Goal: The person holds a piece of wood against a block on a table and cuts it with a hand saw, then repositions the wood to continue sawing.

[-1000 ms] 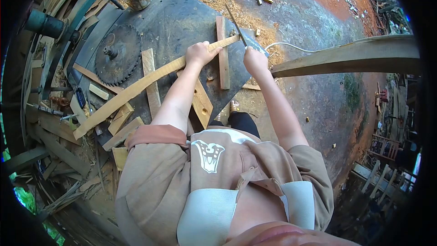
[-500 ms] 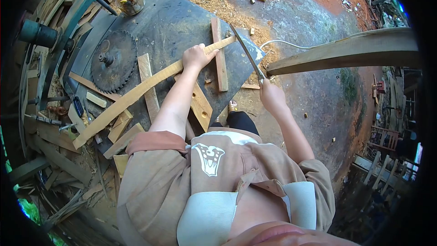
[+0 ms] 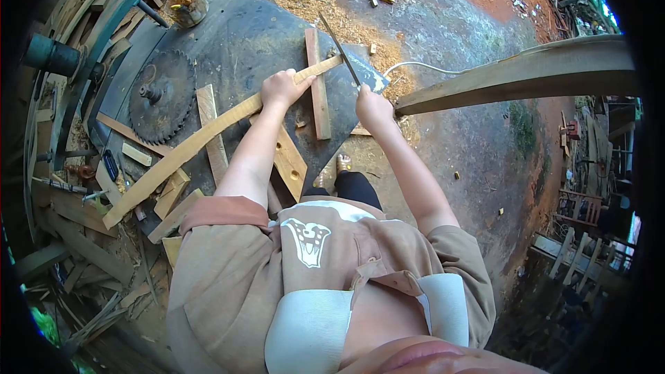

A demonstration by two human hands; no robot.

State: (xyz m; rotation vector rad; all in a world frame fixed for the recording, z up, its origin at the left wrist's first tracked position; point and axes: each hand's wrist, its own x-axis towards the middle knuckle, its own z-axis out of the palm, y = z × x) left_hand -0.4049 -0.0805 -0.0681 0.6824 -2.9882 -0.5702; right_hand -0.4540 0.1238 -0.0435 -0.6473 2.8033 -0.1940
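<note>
My left hand (image 3: 278,88) is closed round a long, curved wooden strip (image 3: 183,154), pressing it down near its far end. That strip lies slantwise over other wood pieces on a dark worktable (image 3: 267,45). In my right hand (image 3: 375,109) is a long, narrow, dark metal tool that looks like a file (image 3: 339,46). Its middle crosses the tip of the strip, seemingly touching it; its handle is hidden in my fist. A short wooden batten (image 3: 318,86) lies crosswise under the strip, just beyond my left hand.
A toothed circular saw blade (image 3: 163,97) sits on the table's left. At the back left stands a tub (image 3: 187,8) with yellowish contents. A thick wooden beam (image 3: 512,76) juts in from the right. Below the table rests a board with holes (image 3: 290,162).
My right hand has pushed the file forward and left across the strip's tip. The left hand keeps its hold on the strip. The whole view has shifted slightly.
</note>
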